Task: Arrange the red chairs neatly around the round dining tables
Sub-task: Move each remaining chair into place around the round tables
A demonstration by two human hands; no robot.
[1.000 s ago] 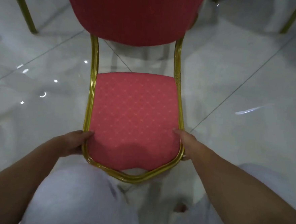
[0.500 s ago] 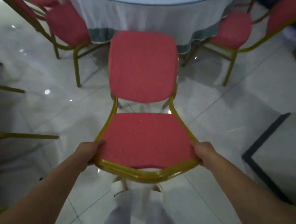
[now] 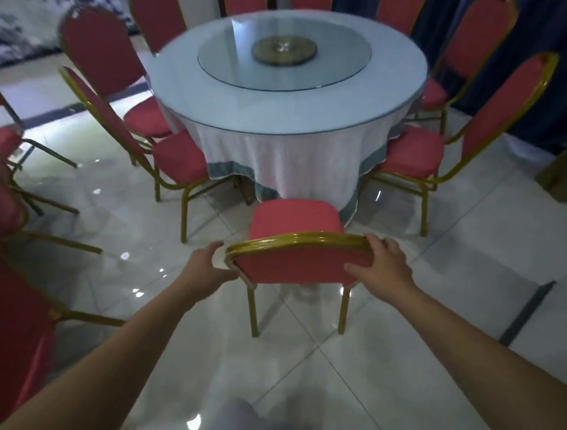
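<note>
Where the white tablecloth point(image 3: 279, 160) drapes off the round table point(image 3: 398, 88), the red chair point(image 3: 291, 270) stands on glossy pale tiles point(image 3: 398, 374). Its padded seat is close up to the cloth's hem and its back faces the person. Red upholstery fills a curved, ribbed gold metal frame on thin legs. The right hand point(image 3: 381, 267) grips the backrest's right end, fingers curled over the top rail, thumb pressed on the fabric. The left hand point(image 3: 208, 265) lies loosely spread at the left corner, thumb touching the frame.
</note>
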